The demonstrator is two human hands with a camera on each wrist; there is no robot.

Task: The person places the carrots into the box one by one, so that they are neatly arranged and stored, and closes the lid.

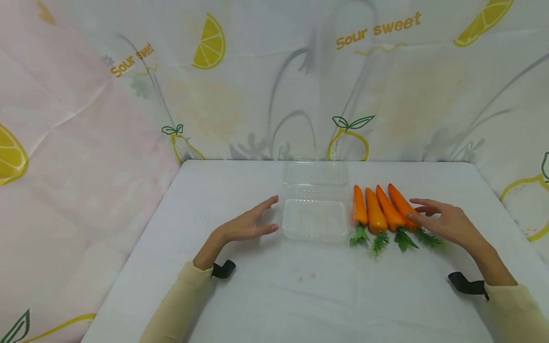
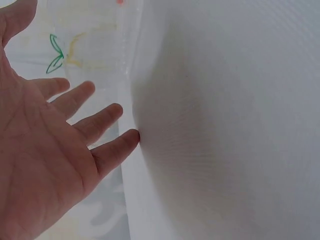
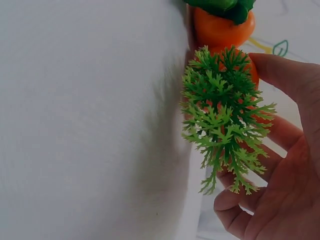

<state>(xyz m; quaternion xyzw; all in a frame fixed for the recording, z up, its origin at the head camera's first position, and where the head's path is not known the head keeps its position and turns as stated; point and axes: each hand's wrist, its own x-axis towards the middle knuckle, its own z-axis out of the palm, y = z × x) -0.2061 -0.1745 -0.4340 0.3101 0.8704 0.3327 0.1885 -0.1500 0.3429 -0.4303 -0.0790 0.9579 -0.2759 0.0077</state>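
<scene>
An open clear plastic clamshell box point(image 1: 316, 233) lies on the table, its lid point(image 1: 315, 174) folded back toward the wall. Beside its left wall is my left hand point(image 1: 250, 224), thumb and fingers spread and holding nothing; the left wrist view shows its bare palm point(image 2: 45, 160). Several orange carrots point(image 1: 376, 214) lie in a row right of the box, tips away from me and green tops toward me. My right hand point(image 1: 450, 223) is at the rightmost carrot point(image 1: 400, 204), thumb against its side and fingers loosely bent. Its feathery leaves point(image 3: 225, 115) partly hide the fingers in the right wrist view.
A white-covered table point(image 1: 274, 295) carries everything. Behind it and at the sides hangs a lemon-print cloth point(image 1: 257, 95). Dark wrist-camera mounts point(image 1: 465, 284) sit at both cuffs.
</scene>
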